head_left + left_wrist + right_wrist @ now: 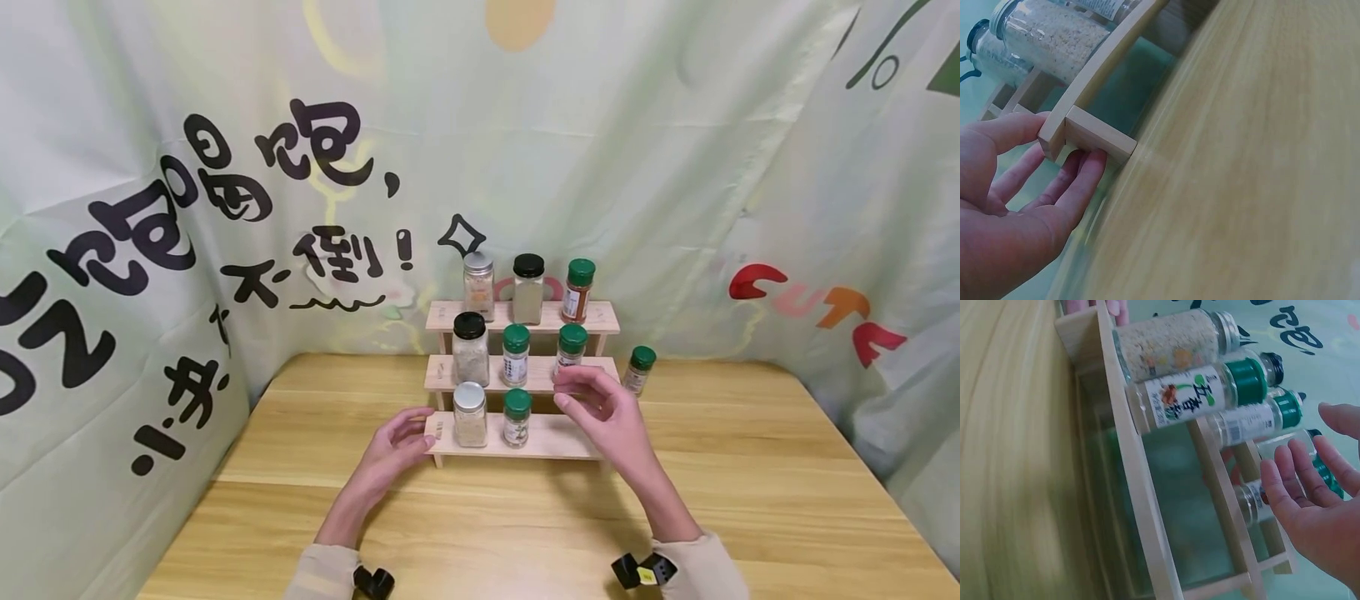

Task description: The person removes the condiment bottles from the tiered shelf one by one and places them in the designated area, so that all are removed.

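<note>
A three-step wooden rack (558, 435) stands on the table with several spice jars on it. My left hand (395, 447) grips its lower left end; in the left wrist view the thumb meets the board's edge and fingers lie beside the leg (1100, 134). On the bottom step are a silver-capped jar (470, 421) and a green-capped spice jar (516, 425). My right hand (609, 417), fingers loosely bent and holding nothing, is by the green-capped jar (572, 340) at the middle step's right. Whether it touches that jar, I cannot tell.
One more green-capped jar (637, 375) stands on the table right of the rack. A black-capped jar (471, 354) is on the middle step, and three jars line the top one. Behind the table hangs a printed cloth (630, 167).
</note>
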Demonstrator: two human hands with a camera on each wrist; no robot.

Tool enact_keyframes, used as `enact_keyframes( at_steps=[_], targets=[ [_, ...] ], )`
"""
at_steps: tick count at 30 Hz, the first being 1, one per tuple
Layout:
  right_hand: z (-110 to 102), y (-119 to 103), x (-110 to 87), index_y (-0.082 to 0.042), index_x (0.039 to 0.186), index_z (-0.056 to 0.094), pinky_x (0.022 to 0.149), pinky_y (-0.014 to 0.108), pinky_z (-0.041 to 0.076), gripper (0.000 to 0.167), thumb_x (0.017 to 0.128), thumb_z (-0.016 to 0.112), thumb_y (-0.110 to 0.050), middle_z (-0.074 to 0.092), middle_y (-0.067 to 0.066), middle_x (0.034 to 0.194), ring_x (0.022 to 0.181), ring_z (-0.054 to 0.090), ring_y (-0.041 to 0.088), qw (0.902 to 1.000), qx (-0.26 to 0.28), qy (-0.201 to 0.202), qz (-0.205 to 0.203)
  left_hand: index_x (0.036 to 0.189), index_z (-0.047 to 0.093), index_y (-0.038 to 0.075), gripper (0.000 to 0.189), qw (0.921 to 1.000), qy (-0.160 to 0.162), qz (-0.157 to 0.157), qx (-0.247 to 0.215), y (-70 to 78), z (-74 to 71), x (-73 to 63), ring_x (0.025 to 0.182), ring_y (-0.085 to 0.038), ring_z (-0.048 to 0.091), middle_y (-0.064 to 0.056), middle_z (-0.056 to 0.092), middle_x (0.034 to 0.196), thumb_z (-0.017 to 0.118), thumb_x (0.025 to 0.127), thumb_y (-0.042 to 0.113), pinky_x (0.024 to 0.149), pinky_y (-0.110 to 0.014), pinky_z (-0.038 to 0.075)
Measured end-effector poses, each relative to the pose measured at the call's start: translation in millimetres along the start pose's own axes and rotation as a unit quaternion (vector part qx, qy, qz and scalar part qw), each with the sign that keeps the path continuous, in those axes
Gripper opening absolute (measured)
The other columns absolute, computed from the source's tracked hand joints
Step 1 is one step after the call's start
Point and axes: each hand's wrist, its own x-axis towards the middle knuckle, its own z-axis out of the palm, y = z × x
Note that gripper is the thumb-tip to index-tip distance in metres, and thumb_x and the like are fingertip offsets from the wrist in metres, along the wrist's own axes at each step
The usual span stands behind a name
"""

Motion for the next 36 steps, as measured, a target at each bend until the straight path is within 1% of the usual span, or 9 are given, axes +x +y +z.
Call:
enact_keyframes(
  at_steps=[3, 9, 12, 16, 19, 26, 30, 36],
  targets=[
    [6, 2, -0.3, 0.000, 0.127, 0.064, 0.093, 0.024, 0.058, 0.034, 0.095, 0.073, -0.003, 0.066, 0.017, 0.122, 0.110, 0.066, 0.025, 1.0000, 0.001, -0.005, 0.000, 0.145, 0.053, 0.007, 0.058, 1.0000, 0.000, -0.001, 0.000, 0.2, -0.8, 0.2, 0.116, -0.030, 0.063, -0.023, 0.056, 0.137, 0.074, 0.091, 0.003, 0.096, -0.042, 0.058],
    [18, 6, -0.4, 0.003, 0.127, 0.063, 0.095, 0.026, 0.057, 0.038, 0.092, 0.075, 0.000, 0.066, 0.019, 0.122, 0.111, 0.064, 0.031, 0.9997, 0.014, -0.018, 0.002, 0.145, 0.053, 0.006, 0.058, 1.0000, -0.003, -0.003, -0.004, -0.3, -0.8, -0.1, 0.115, -0.029, 0.064, -0.024, 0.056, 0.136, 0.074, 0.091, 0.003, 0.096, -0.042, 0.059],
    [23, 9, -0.4, 0.002, 0.127, 0.063, 0.096, 0.027, 0.057, 0.038, 0.091, 0.076, 0.000, 0.066, 0.018, 0.122, 0.113, 0.064, 0.033, 0.9994, 0.019, -0.028, 0.010, 0.145, 0.053, 0.006, 0.058, 1.0000, -0.001, -0.002, -0.007, 0.7, -0.3, -0.6, 0.116, -0.030, 0.063, -0.024, 0.055, 0.137, 0.074, 0.091, 0.003, 0.096, -0.041, 0.059],
    [28, 12, -0.3, -0.001, 0.127, 0.063, 0.097, 0.029, 0.057, 0.039, 0.091, 0.077, -0.002, 0.066, 0.016, 0.124, 0.114, 0.064, 0.030, 0.9989, 0.023, -0.035, 0.022, 0.145, 0.053, 0.006, 0.058, 1.0000, -0.002, -0.003, -0.008, 1.3, -0.4, -0.1, 0.116, -0.030, 0.063, -0.025, 0.055, 0.137, 0.074, 0.091, 0.003, 0.096, -0.041, 0.058],
    [31, 15, 0.3, -0.001, 0.129, 0.062, 0.098, 0.031, 0.057, 0.040, 0.091, 0.077, -0.002, 0.066, 0.016, 0.125, 0.114, 0.064, 0.027, 0.9987, 0.024, -0.040, 0.023, 0.145, 0.052, 0.005, 0.058, 0.9999, -0.006, -0.003, -0.009, 1.0, -0.6, 0.8, 0.115, -0.029, 0.063, -0.025, 0.055, 0.136, 0.073, 0.091, 0.002, 0.097, -0.041, 0.058],
    [37, 22, 1.1, -0.004, 0.131, 0.063, 0.099, 0.039, 0.057, 0.042, 0.092, 0.077, -0.005, 0.064, 0.011, 0.129, 0.114, 0.062, 0.028, 0.9981, 0.015, -0.053, 0.026, 0.145, 0.052, 0.005, 0.058, 1.0000, -0.004, -0.003, -0.007, 0.6, -1.2, 1.3, 0.113, -0.029, 0.063, -0.025, 0.055, 0.135, 0.073, 0.091, 0.001, 0.096, -0.040, 0.059],
    [40, 22, 0.8, -0.006, 0.131, 0.063, 0.098, 0.037, 0.057, 0.042, 0.092, 0.078, -0.006, 0.064, 0.010, 0.128, 0.114, 0.062, 0.030, 0.9983, 0.010, -0.051, 0.026, 0.145, 0.052, 0.005, 0.058, 1.0000, -0.002, -0.005, -0.005, 0.7, -1.2, 1.3, 0.113, -0.029, 0.063, -0.025, 0.056, 0.135, 0.073, 0.091, 0.000, 0.096, -0.039, 0.059],
    [42, 22, 1.0, -0.006, 0.131, 0.064, 0.095, 0.031, 0.058, 0.042, 0.092, 0.078, -0.008, 0.065, 0.010, 0.127, 0.113, 0.063, 0.033, 0.9982, 0.006, -0.051, 0.033, 0.145, 0.052, 0.004, 0.057, 1.0000, -0.002, -0.005, -0.006, 0.7, -0.8, 1.8, 0.113, -0.028, 0.063, -0.025, 0.056, 0.135, 0.073, 0.091, 0.001, 0.095, -0.039, 0.059]
  ],
)
